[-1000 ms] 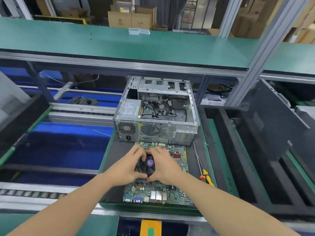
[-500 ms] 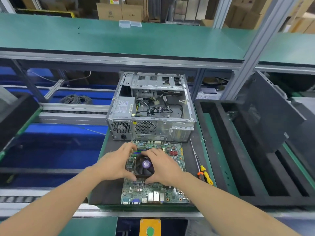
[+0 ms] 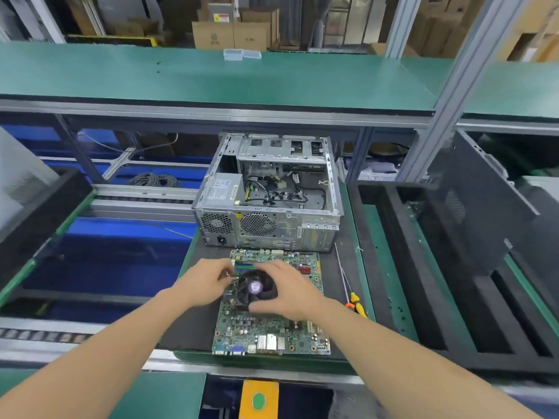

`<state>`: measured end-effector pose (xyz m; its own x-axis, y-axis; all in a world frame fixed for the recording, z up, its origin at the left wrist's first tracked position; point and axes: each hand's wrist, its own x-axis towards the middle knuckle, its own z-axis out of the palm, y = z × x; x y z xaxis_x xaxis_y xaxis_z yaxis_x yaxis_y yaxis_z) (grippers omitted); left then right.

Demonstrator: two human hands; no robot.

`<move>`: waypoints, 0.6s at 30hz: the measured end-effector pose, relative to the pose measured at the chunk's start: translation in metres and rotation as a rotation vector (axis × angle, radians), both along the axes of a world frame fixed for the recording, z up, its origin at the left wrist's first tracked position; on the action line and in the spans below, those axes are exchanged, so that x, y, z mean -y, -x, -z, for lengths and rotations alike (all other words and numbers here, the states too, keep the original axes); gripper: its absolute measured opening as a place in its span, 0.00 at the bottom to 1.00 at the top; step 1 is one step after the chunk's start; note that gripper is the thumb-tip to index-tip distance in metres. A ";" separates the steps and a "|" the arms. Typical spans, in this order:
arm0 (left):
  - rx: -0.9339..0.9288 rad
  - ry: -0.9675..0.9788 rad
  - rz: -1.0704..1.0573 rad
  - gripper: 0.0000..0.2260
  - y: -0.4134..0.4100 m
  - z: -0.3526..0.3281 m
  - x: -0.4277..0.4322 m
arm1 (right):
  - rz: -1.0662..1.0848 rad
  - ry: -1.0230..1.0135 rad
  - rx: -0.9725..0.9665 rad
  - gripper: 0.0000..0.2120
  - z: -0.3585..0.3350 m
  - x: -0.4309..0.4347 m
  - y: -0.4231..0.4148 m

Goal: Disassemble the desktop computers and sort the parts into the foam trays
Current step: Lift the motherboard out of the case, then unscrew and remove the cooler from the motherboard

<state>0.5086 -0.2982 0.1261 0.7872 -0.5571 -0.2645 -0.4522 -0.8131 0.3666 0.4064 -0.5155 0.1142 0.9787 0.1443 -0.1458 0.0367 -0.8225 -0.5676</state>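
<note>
- Right grip (image 3: 287, 293) clasps the black square finned cooler (image 3: 255, 287) with the purple hub sticker. Its fingers go over the far side and its thumb is on the near side.
- Left grip (image 3: 208, 282) is curled and pinching at the cooler's left far corner. It has something thin, a wire or a clip, too small to tell which.
- The cooler sits between the two grips, on the far half of the green rectangular motherboard (image 3: 272, 334). The board lies flat on the dark foam mat (image 3: 196, 322) of the worktop.
- Step looks like freeing the cooler from the board. It is not lifted yet.
- Risk: if a fastener or the fan lead is still attached, pulling up would flex the board or yank the header.
- Risk: nothing pins the board down, so it could lift with the cooler or slide toward the near worktop edge.
- Risk: the yellow-and-orange-handled screwdriver (image 3: 357, 306) lies just right of the right grip. An elbow swing toward the black slotted foam tray (image 3: 405, 237), further right, could knock it.
- Orientation: the cooler's fan face points up. It is roughly square, so it has no clear long axis.
- The board's long axis runs away from the grips toward the open grey metal computer case (image 3: 269, 225) just beyond. Its port row is at the near edge.
</note>
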 end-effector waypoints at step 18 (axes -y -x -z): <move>-0.129 0.279 0.229 0.13 0.138 0.014 0.176 | 0.749 -0.034 -0.378 0.11 0.003 0.128 0.111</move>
<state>0.3707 -0.4739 0.1124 0.6041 -0.7792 -0.1669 -0.5462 -0.5574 0.6253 0.2949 -0.6437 0.1112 0.7037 -0.5139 -0.4907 -0.7100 -0.5359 -0.4569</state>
